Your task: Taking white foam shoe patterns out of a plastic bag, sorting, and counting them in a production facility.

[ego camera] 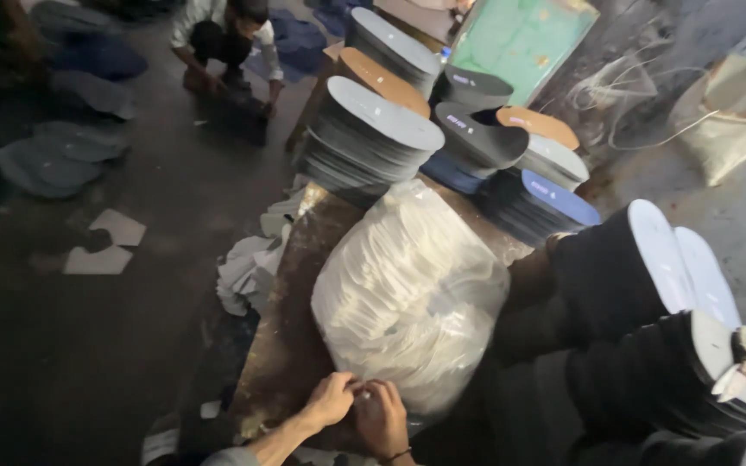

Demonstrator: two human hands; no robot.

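A big clear plastic bag (407, 293) stuffed with white insole-shaped pieces lies on a worn brown table (282, 336). Both my hands are at the bag's near end. My left hand (331, 399) and my right hand (380, 418) are closed together on the gathered mouth of the bag, fingers pinching the plastic. A dark band sits on my right wrist.
Stacks of grey, tan and blue sole-shaped sheets (373, 142) fill the table's far end, and black stacks (615, 285) stand at the right. Loose white pieces (248, 267) hang off the left edge. Another person (226, 43) crouches on the floor at the back.
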